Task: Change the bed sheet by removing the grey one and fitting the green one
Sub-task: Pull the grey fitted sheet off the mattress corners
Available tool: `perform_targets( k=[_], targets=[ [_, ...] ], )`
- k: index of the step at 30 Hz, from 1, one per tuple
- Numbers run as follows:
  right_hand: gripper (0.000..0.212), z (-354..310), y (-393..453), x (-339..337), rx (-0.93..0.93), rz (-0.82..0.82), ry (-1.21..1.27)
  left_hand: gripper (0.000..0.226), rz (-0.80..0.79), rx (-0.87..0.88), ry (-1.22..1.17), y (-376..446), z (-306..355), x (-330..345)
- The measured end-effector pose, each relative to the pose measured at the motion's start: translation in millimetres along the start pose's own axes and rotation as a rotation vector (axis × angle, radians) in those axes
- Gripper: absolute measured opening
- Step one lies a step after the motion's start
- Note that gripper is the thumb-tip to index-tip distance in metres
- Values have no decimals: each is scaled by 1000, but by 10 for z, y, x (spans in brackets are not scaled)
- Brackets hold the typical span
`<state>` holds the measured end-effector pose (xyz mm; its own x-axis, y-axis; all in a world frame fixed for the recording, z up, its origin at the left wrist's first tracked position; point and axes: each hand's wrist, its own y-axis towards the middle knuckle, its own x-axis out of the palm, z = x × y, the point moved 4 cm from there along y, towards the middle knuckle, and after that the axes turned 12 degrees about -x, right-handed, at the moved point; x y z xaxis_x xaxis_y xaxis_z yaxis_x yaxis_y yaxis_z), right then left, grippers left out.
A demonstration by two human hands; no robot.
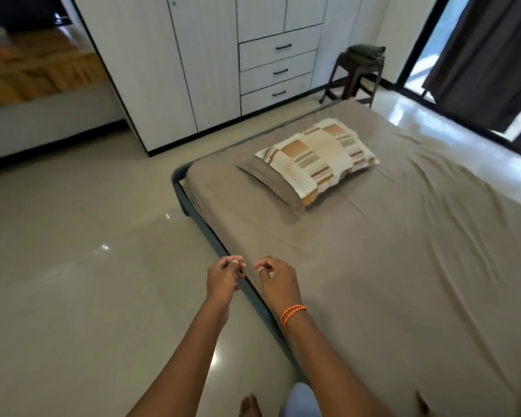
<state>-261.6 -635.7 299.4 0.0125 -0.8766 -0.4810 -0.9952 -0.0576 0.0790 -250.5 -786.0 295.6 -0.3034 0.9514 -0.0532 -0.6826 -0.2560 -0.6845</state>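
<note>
The grey sheet [403,266] lies fitted on the bed under a pillow [316,164]; the folded green sheet [366,52] waits on a stool beyond the bed. Both hands, left [223,276] and right [278,278], hover loosely curled, holding nothing, at the sheet's edge, likely to untuck it

Grey cloth bed sheet [388,251]: matt, creased. Striped beige cloth pillow [316,159]: matt, soft. Pale tiled floor [73,251]: glossy, smooth. White panelled wardrobe [211,55]: matt. Dark bed frame [206,227]: smooth, material unclear.

No readable text or labels anywhere.
</note>
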Motion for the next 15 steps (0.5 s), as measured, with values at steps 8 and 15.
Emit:
perform_targets(
  k=[8,15],
  targets=[
    [24,-131,1030,1045,-21,-192,27,26,105,14,-32,946,602,-823],
    [28,-116,2299,1972,54,-242,75,25,144,21,-21,2189,1504,-1287]
  ],
)
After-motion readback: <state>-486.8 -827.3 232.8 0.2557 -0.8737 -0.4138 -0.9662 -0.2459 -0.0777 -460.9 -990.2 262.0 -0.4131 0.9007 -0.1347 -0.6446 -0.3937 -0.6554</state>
